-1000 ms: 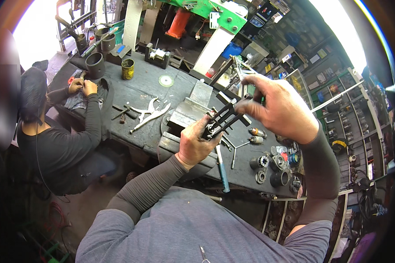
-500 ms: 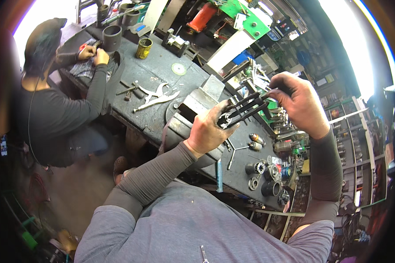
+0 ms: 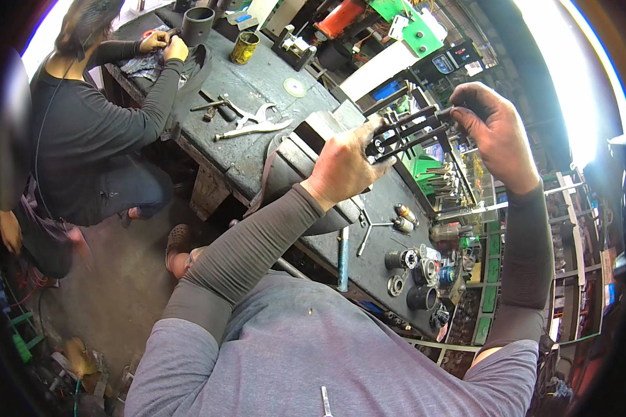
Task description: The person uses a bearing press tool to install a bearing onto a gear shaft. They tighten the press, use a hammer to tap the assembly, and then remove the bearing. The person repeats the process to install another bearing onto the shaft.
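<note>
A black puller with long parallel arms and a middle rod (image 3: 416, 131) is held up above the workbench between my hands. My left hand (image 3: 344, 163) is closed round its near end, where a small bright metal part shows between the arms. At the far end, the fingers and thumb of my right hand (image 3: 495, 132) pinch the tip of the rod. Beneath my left forearm and hand stands a large bench vise (image 3: 292, 163), its jaws partly hidden by the hand.
On the bench (image 3: 250, 163) lie a silver two-pronged tool (image 3: 257, 125), a three-armed wrench (image 3: 371, 226) and several metal rings and cylinders (image 3: 400, 260). A yellow can (image 3: 245, 47) stands farther back. At left a co-worker (image 3: 94, 118) handles something small; another person's hand (image 3: 10, 233) hangs lower left.
My hands and the puller have shifted slightly up and to the right, the right hand still at the rod's tip. The view has moved, and another person's hand has appeared at the left edge.
</note>
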`<state>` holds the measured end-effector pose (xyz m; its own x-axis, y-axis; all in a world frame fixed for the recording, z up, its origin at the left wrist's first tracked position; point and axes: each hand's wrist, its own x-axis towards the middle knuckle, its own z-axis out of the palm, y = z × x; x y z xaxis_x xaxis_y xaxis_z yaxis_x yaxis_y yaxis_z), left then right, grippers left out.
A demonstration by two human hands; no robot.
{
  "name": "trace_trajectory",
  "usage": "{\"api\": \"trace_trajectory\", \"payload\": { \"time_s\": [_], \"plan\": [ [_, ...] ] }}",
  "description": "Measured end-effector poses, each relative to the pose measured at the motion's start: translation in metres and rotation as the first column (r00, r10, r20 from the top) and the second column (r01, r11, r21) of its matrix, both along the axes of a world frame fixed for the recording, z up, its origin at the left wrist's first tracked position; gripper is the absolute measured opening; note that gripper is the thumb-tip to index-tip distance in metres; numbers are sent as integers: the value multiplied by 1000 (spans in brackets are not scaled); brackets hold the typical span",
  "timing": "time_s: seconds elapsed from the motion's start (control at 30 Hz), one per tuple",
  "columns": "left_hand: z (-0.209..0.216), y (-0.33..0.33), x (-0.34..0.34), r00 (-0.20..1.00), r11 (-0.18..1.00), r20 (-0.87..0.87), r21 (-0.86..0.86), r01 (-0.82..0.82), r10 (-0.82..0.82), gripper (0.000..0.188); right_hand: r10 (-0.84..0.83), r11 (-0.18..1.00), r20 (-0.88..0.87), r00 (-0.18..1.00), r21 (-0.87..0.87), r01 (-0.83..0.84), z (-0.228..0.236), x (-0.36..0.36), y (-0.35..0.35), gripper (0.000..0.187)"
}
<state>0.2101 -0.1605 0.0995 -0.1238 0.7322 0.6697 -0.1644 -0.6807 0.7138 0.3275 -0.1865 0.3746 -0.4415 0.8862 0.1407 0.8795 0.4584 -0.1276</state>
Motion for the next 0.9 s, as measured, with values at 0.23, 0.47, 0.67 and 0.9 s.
{"api": "trace_trajectory", "payload": {
  "time_s": [0.23,0.47,0.67,0.9],
  "plan": [
    [7,-3,-5,1000,1000,22,10,20,-20,61,-79,996,-7,997,35,79,-2,-5,-1,24],
    [1,1,1,997,991,24,111,-78,75,61,-63,995,-25,998,-85,61,7,-3,-5,23],
    [0,3,2,998,996,-31,75,-53,55,61,-147,989,125,981,2,148,9,-6,-4,27],
    [3,6,4,999,999,-50,44,-8,10,57,-202,977,-24,979,-70,200,8,-9,-3,19]
  ]
}}
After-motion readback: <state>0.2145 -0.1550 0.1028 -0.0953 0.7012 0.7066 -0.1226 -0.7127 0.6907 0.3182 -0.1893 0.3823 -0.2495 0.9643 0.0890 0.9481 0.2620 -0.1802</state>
